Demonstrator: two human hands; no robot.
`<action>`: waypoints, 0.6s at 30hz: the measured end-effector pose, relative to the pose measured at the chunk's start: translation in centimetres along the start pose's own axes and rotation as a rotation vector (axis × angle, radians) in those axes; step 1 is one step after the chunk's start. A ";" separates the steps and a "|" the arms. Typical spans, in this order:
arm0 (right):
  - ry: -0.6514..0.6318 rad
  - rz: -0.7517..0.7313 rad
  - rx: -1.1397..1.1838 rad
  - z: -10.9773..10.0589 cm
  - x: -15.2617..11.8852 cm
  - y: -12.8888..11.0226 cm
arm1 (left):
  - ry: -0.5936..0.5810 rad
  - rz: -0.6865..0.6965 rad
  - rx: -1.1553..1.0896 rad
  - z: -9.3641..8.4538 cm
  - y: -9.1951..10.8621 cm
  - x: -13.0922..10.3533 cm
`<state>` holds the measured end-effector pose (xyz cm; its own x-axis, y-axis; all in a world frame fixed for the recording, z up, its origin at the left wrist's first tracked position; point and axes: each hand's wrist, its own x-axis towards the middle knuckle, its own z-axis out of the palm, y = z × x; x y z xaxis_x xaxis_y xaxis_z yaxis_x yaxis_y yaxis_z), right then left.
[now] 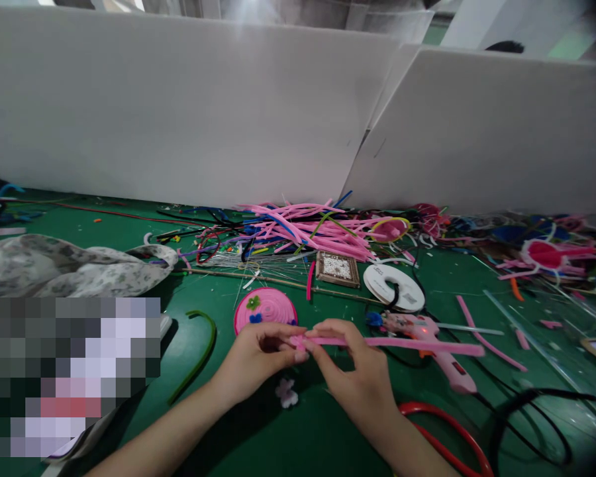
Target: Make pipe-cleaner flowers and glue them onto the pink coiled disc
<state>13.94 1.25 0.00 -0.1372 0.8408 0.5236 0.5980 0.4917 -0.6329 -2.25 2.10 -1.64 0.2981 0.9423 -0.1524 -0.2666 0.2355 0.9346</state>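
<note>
A pink pipe cleaner runs out to the right from between my hands, its left end bent into a small looped shape. My left hand pinches that looped end. Close beside it, my right hand has thumb and fingers closed on the same strip. Behind my left hand lies a round pink coiled disc with green and blue flowers on it, partly covered by my fingers. Below my fingertips a pale flower rests on the green table.
A pink glue gun and red handles are at the right. Behind are a white spool, a framed tray of beads and piled pink strips. Patterned cloth and a green strip are left.
</note>
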 end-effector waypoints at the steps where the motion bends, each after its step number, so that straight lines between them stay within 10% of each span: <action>1: 0.001 0.006 0.003 0.0 0.0 -0.1 | 0.018 0.024 0.022 0.0 -0.2 0.0; 10: -0.001 0.011 0.007 0.2 -0.5 -0.1 | 0.169 0.204 0.181 0.6 -1.3 -0.6; 18: 0.072 0.001 -0.004 0.0 -0.3 -0.2 | 0.094 0.102 0.017 0.8 -0.5 -0.6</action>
<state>13.82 0.92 -0.04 -0.0798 0.8226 0.5630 0.6010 0.4903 -0.6312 -1.58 1.21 -1.79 0.1826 0.9795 -0.0851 -0.2755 0.1341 0.9519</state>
